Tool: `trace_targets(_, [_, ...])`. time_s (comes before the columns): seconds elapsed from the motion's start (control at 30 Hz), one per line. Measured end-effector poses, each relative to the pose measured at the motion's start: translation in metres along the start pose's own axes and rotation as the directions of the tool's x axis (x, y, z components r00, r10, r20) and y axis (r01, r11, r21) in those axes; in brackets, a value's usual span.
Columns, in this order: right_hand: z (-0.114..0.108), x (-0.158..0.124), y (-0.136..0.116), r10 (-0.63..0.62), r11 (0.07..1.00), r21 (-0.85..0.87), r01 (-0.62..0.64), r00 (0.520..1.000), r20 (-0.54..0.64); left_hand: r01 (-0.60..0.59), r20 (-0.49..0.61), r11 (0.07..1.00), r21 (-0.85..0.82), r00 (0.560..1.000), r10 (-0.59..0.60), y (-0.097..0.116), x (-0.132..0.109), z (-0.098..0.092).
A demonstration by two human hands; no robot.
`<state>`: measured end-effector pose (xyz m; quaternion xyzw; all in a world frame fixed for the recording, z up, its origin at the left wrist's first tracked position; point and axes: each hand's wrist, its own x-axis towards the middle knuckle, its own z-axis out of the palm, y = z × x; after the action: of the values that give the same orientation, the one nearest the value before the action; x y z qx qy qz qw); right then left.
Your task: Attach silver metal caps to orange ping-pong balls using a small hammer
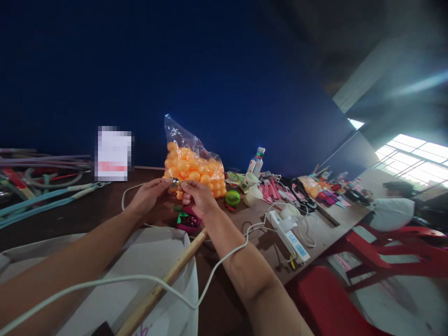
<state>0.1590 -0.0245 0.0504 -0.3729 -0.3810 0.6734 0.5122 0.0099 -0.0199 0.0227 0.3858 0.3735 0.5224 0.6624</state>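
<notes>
My left hand point(150, 196) and my right hand point(198, 196) meet over the brown table point(259, 242), fingertips pinched together on a small dark and metallic object point(175, 183) that I cannot name. Right behind them stands a clear plastic bag of orange balls point(194, 168). Below my hands lies a small pink and green item point(188, 220). A wooden stick point(164, 282) runs from under my right wrist toward me. A white cable point(224, 259) crosses over my right forearm.
A white power strip point(292, 238) with plugs lies to the right, beside a green round thing point(233, 198), white cups point(252, 195) and a bottle point(256, 162). Coloured hoops and cords point(42, 186) pile at the left. Red plastic chairs point(378, 254) stand right, where another person point(394, 207) sits.
</notes>
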Motion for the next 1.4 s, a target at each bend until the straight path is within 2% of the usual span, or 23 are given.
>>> trace_targets(0.33, [-0.0011,-0.0006,-0.0005,-0.006,1.0,-0.001,0.006,1.0,0.002,0.011,0.037,1.0,0.008,0.999,-0.011,-0.0001,0.0018,0.0003])
trace_targets(1.4, [-0.0035,0.0033,0.001,0.037,0.999,-0.008,-0.037,0.999,-0.016,0.04,-0.013,0.997,0.059,0.999,-0.039,0.0006,-0.0001,0.0019])
